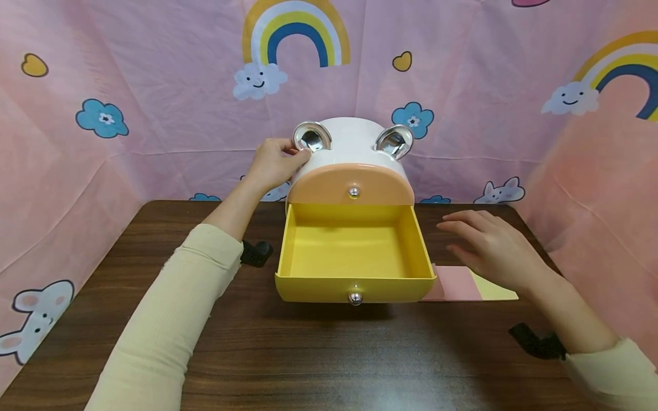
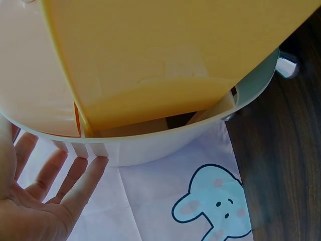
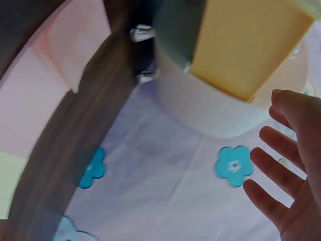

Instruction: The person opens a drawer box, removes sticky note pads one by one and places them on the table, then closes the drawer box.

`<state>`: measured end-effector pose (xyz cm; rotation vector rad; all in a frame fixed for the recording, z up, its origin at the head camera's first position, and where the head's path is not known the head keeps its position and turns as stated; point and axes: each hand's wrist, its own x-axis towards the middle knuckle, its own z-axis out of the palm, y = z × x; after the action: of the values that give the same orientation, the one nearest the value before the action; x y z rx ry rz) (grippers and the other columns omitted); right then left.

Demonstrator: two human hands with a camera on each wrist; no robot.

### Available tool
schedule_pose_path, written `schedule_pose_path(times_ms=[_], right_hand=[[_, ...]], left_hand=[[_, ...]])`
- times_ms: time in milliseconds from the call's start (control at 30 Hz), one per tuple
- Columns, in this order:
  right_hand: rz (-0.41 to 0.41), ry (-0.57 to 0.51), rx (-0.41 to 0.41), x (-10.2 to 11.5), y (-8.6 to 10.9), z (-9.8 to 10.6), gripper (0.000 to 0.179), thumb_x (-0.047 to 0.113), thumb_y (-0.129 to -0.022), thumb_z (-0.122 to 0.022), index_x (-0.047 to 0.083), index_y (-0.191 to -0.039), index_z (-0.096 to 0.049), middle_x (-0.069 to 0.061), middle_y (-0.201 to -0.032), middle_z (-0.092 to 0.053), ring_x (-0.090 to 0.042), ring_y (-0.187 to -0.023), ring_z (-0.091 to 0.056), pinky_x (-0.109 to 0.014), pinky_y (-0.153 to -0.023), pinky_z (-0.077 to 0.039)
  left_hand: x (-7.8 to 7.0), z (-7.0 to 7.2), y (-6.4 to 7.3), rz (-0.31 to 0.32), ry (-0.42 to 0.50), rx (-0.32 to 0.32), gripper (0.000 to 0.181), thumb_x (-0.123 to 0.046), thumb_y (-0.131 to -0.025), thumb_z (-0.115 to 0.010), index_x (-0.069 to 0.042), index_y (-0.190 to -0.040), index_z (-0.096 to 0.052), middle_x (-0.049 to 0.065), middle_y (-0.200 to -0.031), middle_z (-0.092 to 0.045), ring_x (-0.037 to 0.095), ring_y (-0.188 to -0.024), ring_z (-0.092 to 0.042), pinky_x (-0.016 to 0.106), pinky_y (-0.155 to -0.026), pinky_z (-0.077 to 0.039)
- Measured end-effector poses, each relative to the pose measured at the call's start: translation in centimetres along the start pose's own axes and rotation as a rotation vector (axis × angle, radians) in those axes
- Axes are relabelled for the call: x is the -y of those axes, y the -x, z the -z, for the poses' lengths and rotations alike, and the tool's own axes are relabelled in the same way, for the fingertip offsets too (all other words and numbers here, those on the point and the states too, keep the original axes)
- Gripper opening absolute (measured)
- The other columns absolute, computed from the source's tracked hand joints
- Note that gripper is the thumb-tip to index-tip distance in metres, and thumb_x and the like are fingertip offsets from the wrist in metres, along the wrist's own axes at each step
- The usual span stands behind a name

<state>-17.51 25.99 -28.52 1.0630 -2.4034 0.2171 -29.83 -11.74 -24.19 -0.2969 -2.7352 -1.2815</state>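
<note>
A small white storage box [image 1: 354, 137] with two silver-lined ears stands at the back of the table. Its peach upper drawer [image 1: 324, 182] is closed, while the yellow drawer [image 1: 354, 242] below is pulled out, with nothing visible inside. My left hand [image 1: 277, 164] touches the box's left side near the ear. In the left wrist view, the left fingers [image 2: 83, 188] reach along the white shell with tips against it. My right hand [image 1: 490, 245] hovers right of the yellow drawer, fingers apart and loosely bent, holding nothing.
Pink and pale-yellow paper pieces [image 1: 457, 283] lie on the brown wooden table [image 1: 308, 354] right of the drawer, partly hidden by it. A patterned pink cloth [image 1: 180, 85] hangs behind and at the sides. Black straps [image 1: 537, 341] show at both wrists.
</note>
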Motion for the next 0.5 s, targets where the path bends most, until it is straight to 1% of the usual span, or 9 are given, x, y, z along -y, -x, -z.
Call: schedule_pose_path(times_ms=[67,100,167,200,300,400,500], right_hand=[[0.032,-0.006,-0.028,0.6,-0.4,0.3,0.039,0.041,-0.093,-0.050,0.009,-0.111,-0.064,-0.007,-0.111,-0.061,-0.026,-0.097,-0.058,-0.046,-0.077,-0.050],[0.049,-0.008,-0.044,0.9,-0.6,0.4,0.039,0.041,-0.093,-0.050,0.009,-0.110,-0.064,-0.007,-0.110,-0.061,-0.026,-0.097,-0.058,-0.046,-0.076,-0.050],[0.083,-0.007,-0.082,1.6,-1.0,0.6,0.048,0.045,-0.097,-0.037,0.008,-0.109,-0.065,-0.007,-0.108,-0.062,-0.026,-0.095,-0.058,-0.045,-0.074,-0.050],[0.098,-0.006,-0.097,2.0,-1.2,0.7,0.047,0.044,-0.097,-0.038,0.008,-0.109,-0.065,-0.007,-0.107,-0.062,-0.026,-0.094,-0.059,-0.044,-0.074,-0.050],[0.132,0.006,-0.126,3.1,-1.7,1.1,0.044,0.042,-0.097,-0.040,0.007,-0.107,-0.066,-0.007,-0.106,-0.063,-0.025,-0.092,-0.059,-0.042,-0.074,-0.050],[0.156,0.020,-0.127,4.4,-2.1,1.5,0.042,0.039,-0.098,-0.039,0.007,-0.107,-0.066,-0.007,-0.105,-0.064,-0.024,-0.092,-0.059,-0.039,-0.076,-0.050],[0.174,0.028,-0.111,5.6,-2.5,1.9,0.043,0.038,-0.098,-0.037,0.008,-0.109,-0.066,-0.006,-0.105,-0.064,-0.023,-0.093,-0.058,-0.038,-0.076,-0.051]], left_hand=[[0.0,0.0,0.0,0.002,-0.002,0.000,0.031,-0.034,-0.089,-0.056,-0.005,-0.096,-0.065,0.012,-0.105,-0.062,0.015,-0.060,-0.060,0.026,-0.056,-0.052],[0.0,0.0,0.0,0.003,-0.002,-0.001,0.031,-0.034,-0.089,-0.056,-0.005,-0.096,-0.065,0.012,-0.105,-0.062,0.015,-0.061,-0.060,0.026,-0.056,-0.052],[0.0,0.0,0.1,0.004,0.000,-0.004,0.032,-0.034,-0.089,-0.056,-0.005,-0.097,-0.065,0.012,-0.105,-0.062,0.015,-0.061,-0.061,0.026,-0.056,-0.052],[0.0,0.0,0.1,0.003,0.001,-0.005,0.031,-0.034,-0.089,-0.056,-0.005,-0.097,-0.065,0.013,-0.105,-0.062,0.015,-0.061,-0.061,0.024,-0.055,-0.051],[0.0,0.0,0.1,0.001,0.002,-0.009,0.031,-0.034,-0.089,-0.056,-0.004,-0.096,-0.065,0.013,-0.104,-0.063,0.016,-0.062,-0.061,0.024,-0.054,-0.051],[0.0,0.0,0.0,-0.001,0.000,-0.010,0.031,-0.034,-0.089,-0.057,-0.005,-0.096,-0.065,0.013,-0.104,-0.063,0.016,-0.061,-0.061,0.024,-0.054,-0.051],[0.0,-0.1,0.0,0.001,-0.001,-0.011,0.031,-0.034,-0.089,-0.057,-0.005,-0.096,-0.065,0.012,-0.104,-0.062,0.016,-0.061,-0.061,0.024,-0.054,-0.051]])
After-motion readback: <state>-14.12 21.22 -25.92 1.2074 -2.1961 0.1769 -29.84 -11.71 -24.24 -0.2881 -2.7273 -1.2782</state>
